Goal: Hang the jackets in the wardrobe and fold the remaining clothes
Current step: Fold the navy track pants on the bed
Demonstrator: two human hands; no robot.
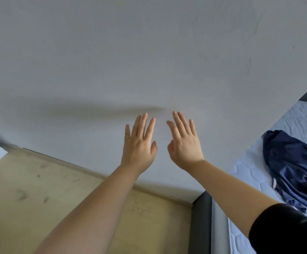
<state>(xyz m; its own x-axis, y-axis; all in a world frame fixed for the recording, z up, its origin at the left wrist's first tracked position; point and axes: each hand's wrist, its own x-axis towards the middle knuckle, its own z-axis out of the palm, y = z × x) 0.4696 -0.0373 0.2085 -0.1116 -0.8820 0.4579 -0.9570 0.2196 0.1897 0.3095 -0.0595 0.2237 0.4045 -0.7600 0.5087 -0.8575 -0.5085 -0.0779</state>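
Both of my arms stretch forward in front of a plain grey-white wall. My left hand [139, 143] and my right hand [183, 142] are side by side, fingers straight and spread, backs toward me, holding nothing. A dark blue garment [292, 165] with white trim lies crumpled on the mattress at the right edge, well to the right of my right hand. No wardrobe or hanger is in view.
The white quilted mattress [249, 173] sits in a dark bed frame [202, 217] at the lower right. A beige floor [30, 198] fills the lower left, meeting the wall [149, 52] along a skirting line.
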